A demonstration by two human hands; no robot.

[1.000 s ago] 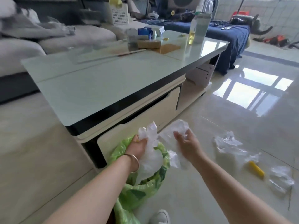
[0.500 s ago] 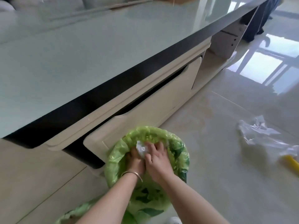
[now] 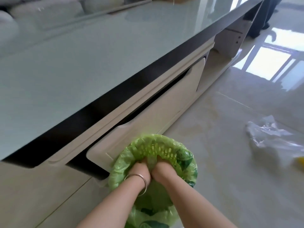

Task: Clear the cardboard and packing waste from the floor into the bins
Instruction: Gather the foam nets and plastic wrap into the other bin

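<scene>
One bin (image 3: pixel 184 155), lined with a green bag, stands on the floor (image 3: pixel 222 178) against the table's (image 3: pixel 82 63) drawer edge. The left hand (image 3: pixel 139 170) and right hand (image 3: pixel 162 170) plunge inside it side by side; their fingers are hidden, so grip cannot be told. One clear plastic wrap (image 3: pixel 269 134) and one yellow item (image 3: pixel 300 161) lie on open floor at the right edge.

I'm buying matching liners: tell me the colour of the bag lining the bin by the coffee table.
Translucent light green with darker green leaf prints, seen in the head view: bin liner.
</scene>
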